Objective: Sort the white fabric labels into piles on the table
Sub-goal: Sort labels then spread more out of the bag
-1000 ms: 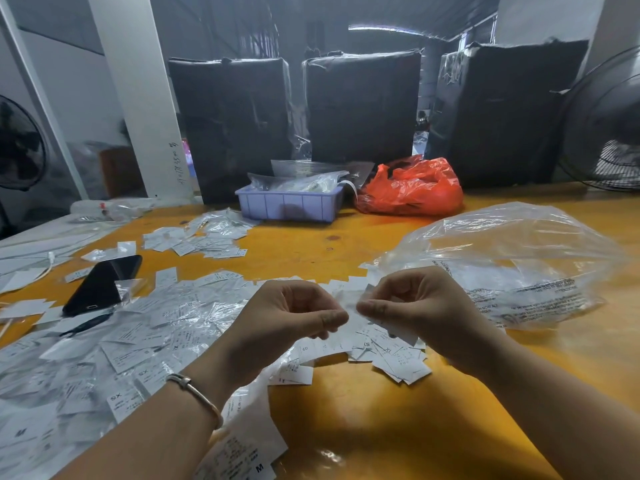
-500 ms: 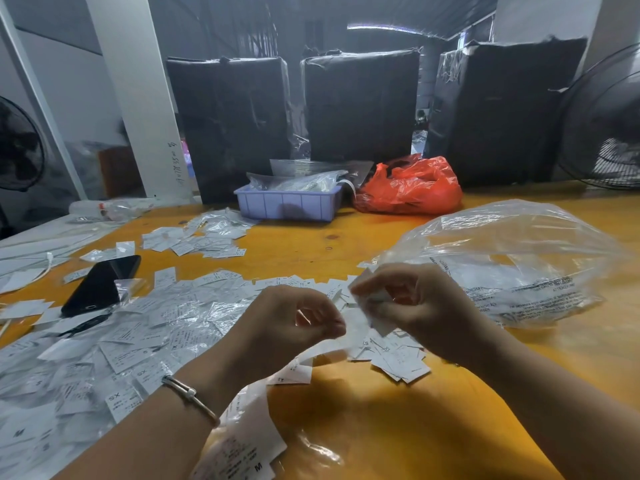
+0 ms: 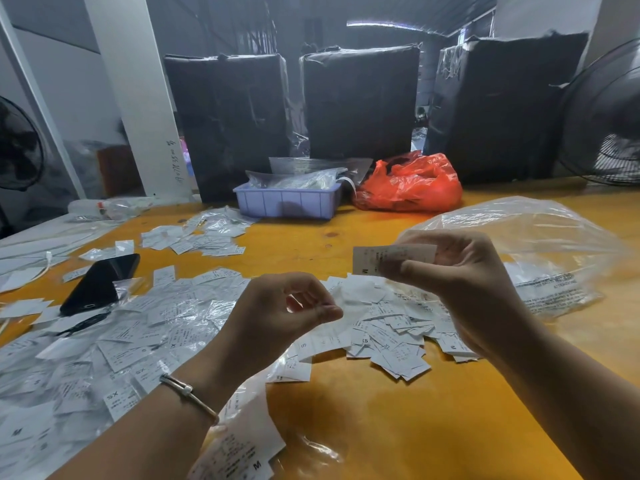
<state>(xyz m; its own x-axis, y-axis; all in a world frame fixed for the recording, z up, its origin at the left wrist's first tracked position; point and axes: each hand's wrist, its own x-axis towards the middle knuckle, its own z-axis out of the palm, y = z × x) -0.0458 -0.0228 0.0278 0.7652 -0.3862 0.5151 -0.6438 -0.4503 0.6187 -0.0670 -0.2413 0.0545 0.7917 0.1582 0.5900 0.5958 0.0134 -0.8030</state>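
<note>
Yellow table carries scattered white labels toward nine o'clock and centre. One right hand, raised at one o'clock, pinches one label marked M; its other print is unreadable. One left hand hovers loosely curled, holding nothing visible. Three black bundles stand at twelve.

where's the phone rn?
Head view, left side: the black phone lies on the yellow table, at the label spread's far edge.

Head-worn view, down over table
</note>
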